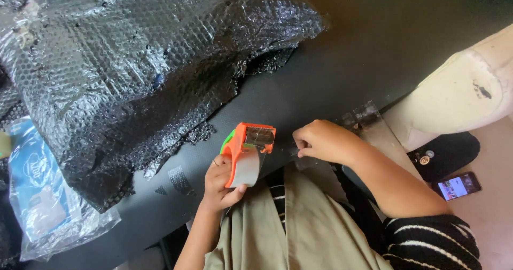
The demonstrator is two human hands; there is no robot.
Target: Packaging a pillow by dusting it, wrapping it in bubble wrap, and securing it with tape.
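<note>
the tape gun (pixel 247 153) sits upright at the near edge of the black table (pixel 342 61), my left hand (pixel 220 183) wrapped around its handle. my right hand (pixel 320 140) pinches the clear tape end just beside it. bubble wrap (pixel 133 61) lies heaped beyond; a phone (pixel 457 186) lies on the floor.

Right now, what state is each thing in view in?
Tape dispenser: orange, held upright in the left hand, clear tape pulled out.
Right hand: fingers pinched on the tape end.
Bubble wrap: crumpled over a bulky bundle on the black table.
Plastic bag: lying flat.
Phone: on the floor, screen lit.
</note>
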